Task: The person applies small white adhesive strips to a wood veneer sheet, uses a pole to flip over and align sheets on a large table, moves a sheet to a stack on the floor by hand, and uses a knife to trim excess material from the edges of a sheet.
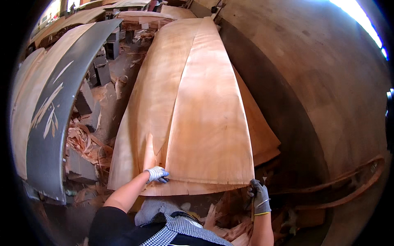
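The veneer sheet (209, 123) lies on top of a stack of veneer (262, 135), its long axis running straight away from the person, its near short edge at the hands and its far end narrowing toward the back of the shed. At that near edge the left hand (156, 174), in a pale knit glove, has its fingers curled down over the sheet's left corner, grasping it; the right hand (259, 197), in a grey glove, is clenched on the sheet's right corner, just below a ragged, split stretch of the edge. A narrower, darker sheet (145, 110) lies half under the veneer sheet on its left. Below the near edge, broken scraps (230, 225) pile up. Left of the stack a strip of littered floor (111, 106) leaves little free room before a long grey conveyor (61, 115) carrying thin slivers. Right of the stack a dark gap runs along a bare concrete wall (328, 82). Beyond the far end, more veneer piles (139, 16) stand.
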`<state>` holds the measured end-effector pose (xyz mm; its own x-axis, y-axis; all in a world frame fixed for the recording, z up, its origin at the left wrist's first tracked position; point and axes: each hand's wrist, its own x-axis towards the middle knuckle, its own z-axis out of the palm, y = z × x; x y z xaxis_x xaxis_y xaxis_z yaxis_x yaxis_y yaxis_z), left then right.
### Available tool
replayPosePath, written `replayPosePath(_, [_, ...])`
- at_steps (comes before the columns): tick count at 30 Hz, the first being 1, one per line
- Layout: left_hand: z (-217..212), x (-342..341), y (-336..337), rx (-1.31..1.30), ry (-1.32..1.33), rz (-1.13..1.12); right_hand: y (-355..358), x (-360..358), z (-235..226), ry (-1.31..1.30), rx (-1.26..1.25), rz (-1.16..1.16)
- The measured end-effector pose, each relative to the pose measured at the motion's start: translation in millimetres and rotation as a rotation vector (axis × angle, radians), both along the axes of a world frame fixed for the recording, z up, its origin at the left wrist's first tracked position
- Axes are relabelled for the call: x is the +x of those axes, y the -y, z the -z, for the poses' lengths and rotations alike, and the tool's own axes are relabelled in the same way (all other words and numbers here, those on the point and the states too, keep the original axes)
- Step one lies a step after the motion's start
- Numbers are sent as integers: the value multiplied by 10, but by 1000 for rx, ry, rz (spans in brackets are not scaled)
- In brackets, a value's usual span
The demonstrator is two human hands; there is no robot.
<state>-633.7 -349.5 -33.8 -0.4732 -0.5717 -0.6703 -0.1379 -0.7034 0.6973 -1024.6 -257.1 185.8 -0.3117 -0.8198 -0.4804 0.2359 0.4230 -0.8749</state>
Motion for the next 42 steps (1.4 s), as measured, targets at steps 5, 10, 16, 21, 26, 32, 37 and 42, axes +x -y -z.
replayPosePath(5, [-346, -730, 47, 92, -205, -409, 325, -1009, -152, -68, -12, 33])
replayPosePath(10, [1368, -408, -639, 737, -1077, -132, 1025, -2045, -304, -163, -29, -13])
replayPosePath(16, [1680, -1877, -579, 896, -543, -1198, 1807, -2721, -372, -397, 13, 1])
replayPosePath(21, [1843, -2655, -242, 839, -342, -1715, 2140, -3112, 79, -389, -26, -3])
replayPosePath(26, [1950, -2834, -277, 473, -316, -1984, 2303, -3381, 663, -466, -15, 103])
replayPosePath(32, [1787, -2834, -327, 320, -406, -1788, 2305, -4169, 2015, -471, -120, 79])
replayPosePath(37, [1528, -2644, -299, 288, -348, -1768, 2322, -3950, 2324, -362, -33, 112])
replayPosePath(42, [1791, -2540, -658, 205, -380, -1887, 2018, -3840, 2597, -478, 51, 265])
